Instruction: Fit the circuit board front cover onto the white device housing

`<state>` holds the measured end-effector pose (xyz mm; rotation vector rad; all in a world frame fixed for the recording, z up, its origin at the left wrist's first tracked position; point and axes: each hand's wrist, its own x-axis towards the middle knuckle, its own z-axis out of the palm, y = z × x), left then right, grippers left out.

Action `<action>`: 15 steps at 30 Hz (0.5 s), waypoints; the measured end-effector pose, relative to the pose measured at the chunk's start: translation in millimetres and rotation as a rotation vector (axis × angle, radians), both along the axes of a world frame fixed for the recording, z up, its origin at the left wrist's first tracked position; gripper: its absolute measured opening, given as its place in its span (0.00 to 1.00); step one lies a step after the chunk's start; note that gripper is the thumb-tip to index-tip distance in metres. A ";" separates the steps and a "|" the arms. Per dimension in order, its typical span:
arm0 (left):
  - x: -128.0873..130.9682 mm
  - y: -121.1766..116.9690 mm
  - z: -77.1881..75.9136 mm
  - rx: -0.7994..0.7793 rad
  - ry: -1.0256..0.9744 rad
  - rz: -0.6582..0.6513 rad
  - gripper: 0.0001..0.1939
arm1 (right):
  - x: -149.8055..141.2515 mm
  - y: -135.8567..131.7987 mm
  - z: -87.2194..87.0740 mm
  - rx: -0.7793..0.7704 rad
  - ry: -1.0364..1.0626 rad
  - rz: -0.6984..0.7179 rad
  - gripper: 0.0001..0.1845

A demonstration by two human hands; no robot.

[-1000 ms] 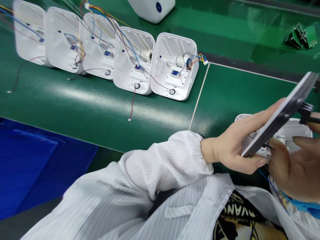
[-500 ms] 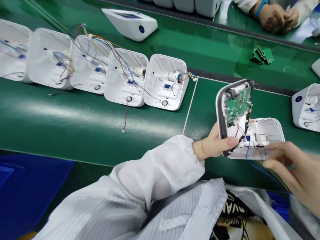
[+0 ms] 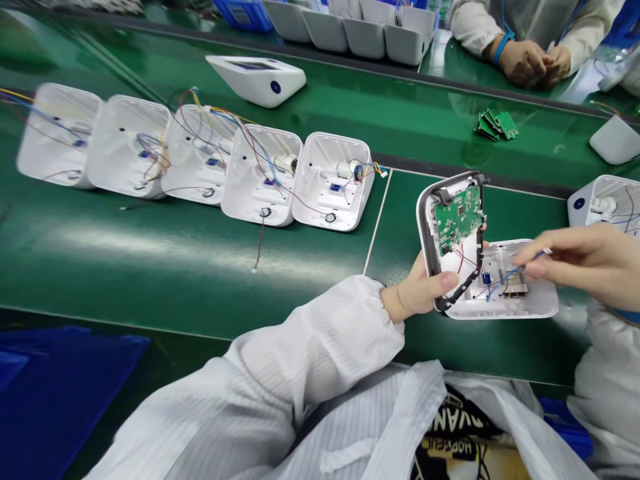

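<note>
My left hand (image 3: 425, 290) grips a white front panel (image 3: 429, 233) with a dark rim, held upright, with a green circuit board (image 3: 457, 219) mounted on its inner side. Right beside it on the green belt lies an open white housing (image 3: 520, 303) with coloured wires inside. My right hand (image 3: 585, 260) hovers over that housing and pinches the end of its thin wires (image 3: 525, 269) between thumb and forefinger.
A row of several open white housings (image 3: 330, 180) with loose wires lies on the green conveyor belt (image 3: 175, 253) to the left. A closed white unit (image 3: 255, 79) and small green boards (image 3: 495, 125) lie farther back. Another person's hands (image 3: 530, 63) rest at the far side. One more housing (image 3: 605, 203) sits at the right.
The panel has turned from edge-on to upright, showing its circuit board. My right hand has moved from the front edge up over the housing and taken hold of the wires.
</note>
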<state>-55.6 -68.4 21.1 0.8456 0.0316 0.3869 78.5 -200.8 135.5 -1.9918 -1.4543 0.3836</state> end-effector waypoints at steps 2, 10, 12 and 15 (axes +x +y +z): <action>0.2 0.0 -0.2 0.032 -0.011 0.034 0.41 | 8.1 10.2 -3.5 -0.018 0.040 0.034 0.14; 1.5 -1.4 3.5 -0.003 0.006 0.022 0.40 | 34.5 22.8 -14.2 -0.117 0.263 0.177 0.15; 2.0 -0.8 4.3 -0.011 -0.002 0.014 0.39 | 29.9 21.3 -18.0 -0.121 0.353 0.159 0.14; 1.4 0.2 5.5 -0.042 0.017 -0.005 0.40 | 21.7 18.1 -25.9 -0.096 0.563 0.152 0.15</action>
